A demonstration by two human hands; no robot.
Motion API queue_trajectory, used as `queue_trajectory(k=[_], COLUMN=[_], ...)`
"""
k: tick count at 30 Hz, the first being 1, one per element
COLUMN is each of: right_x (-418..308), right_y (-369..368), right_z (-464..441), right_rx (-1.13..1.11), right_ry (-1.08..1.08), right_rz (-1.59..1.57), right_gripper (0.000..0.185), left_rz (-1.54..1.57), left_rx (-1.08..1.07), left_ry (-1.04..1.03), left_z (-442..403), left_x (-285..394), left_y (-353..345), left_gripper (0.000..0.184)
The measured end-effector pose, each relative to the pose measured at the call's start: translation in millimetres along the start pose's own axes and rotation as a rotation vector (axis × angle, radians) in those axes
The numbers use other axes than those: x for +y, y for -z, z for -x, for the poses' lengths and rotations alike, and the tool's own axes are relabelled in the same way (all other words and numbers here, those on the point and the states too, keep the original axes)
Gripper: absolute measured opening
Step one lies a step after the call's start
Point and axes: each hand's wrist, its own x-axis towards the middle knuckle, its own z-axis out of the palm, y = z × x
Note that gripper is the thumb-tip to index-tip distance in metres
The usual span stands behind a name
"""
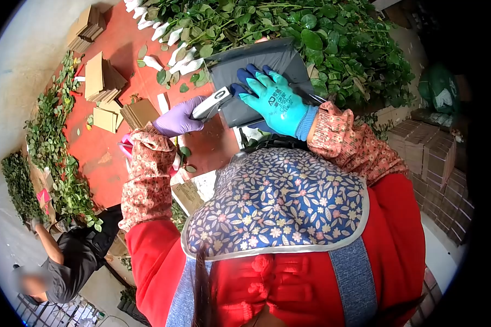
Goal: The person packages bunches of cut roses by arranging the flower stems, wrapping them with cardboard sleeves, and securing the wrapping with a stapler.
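Note:
My left hand (180, 116), in a thin purple glove, is closed around a white stapler (211, 103). The stapler's far end reaches the left edge of a dark grey sheet (237, 113), which seems wrapped around something whose contents are hidden. My right hand (278, 101) wears a teal work glove with dark blue fingertips. It lies on the sheet with its fingers stretched out and apart. Green leafy stems (338, 49) fan out beyond the sheet. White-wrapped bundle ends (185, 60) lie to the left of it.
Folded cardboard pieces (102, 79) stand on the red table (147, 43), with more cardboard (139, 114) by my left wrist. Leafy stems (54, 120) line the table's left edge. A co-worker (76, 261) is at lower left. Stacked boxes (423, 144) stand at right.

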Motion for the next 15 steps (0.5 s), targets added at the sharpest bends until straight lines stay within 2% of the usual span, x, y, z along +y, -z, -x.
queue_trajectory(k=[4,10,12,13,15], right_x=[0,1,1,1,2], right_y=[1,-1,-2,-3,-5], right_z=[-1,-1,-1,-1,-2], right_rx=[0.012,0.036,0.043,0.041,0.037], right_ry=[0.010,0.009,0.012,0.008,0.010], right_rz=[0.004,0.019,0.035,0.052,0.073], right_gripper=[0.067,0.062,0.061,0.060,0.059], left_rz=[0.009,-0.139,-0.238,-0.239,-0.346], left_rx=[-0.026,-0.011,0.056,0.056,0.140], left_ry=[-0.049,0.018,0.131,0.130,0.082], left_z=[-2,-4,-5,-6,-8], left_x=[-5,8,18,18,17], left_y=[4,7,4,2,-2], left_gripper=[0.066,0.064,0.058,0.058,0.045])
